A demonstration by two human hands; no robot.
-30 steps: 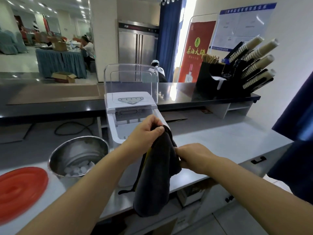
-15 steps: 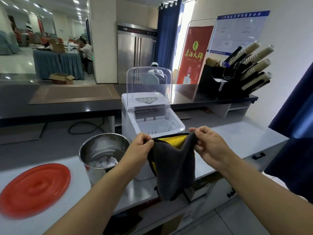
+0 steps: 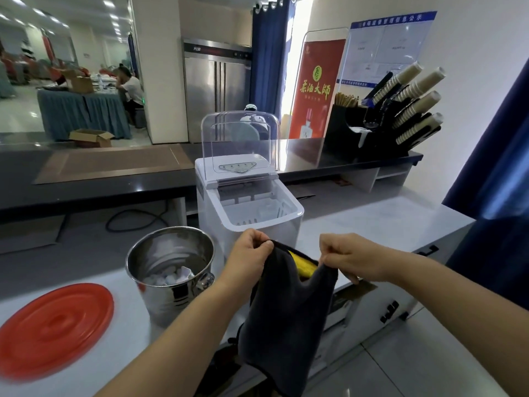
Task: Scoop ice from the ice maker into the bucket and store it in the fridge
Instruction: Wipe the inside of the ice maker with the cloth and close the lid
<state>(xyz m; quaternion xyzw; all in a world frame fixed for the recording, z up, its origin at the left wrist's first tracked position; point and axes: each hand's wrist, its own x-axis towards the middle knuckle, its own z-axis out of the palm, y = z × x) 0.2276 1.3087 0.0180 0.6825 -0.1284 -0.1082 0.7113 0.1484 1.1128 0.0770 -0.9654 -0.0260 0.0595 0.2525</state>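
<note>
Just in front of the ice maker (image 3: 249,207), the left hand (image 3: 249,256) and the right hand (image 3: 347,257) each pinch a top corner of a dark cloth (image 3: 289,319) with curled fingers, and it hangs between them. Left of the ice maker stands the bucket (image 3: 167,300) with ice (image 3: 169,277) in its bottom; farther left lies a red lid (image 3: 54,330). The ice maker's clear cover (image 3: 240,141) stands raised.

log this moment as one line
left hand, right hand: pinching grey cloth | ice maker: open | bucket: ice inside | red lid: on counter
</note>
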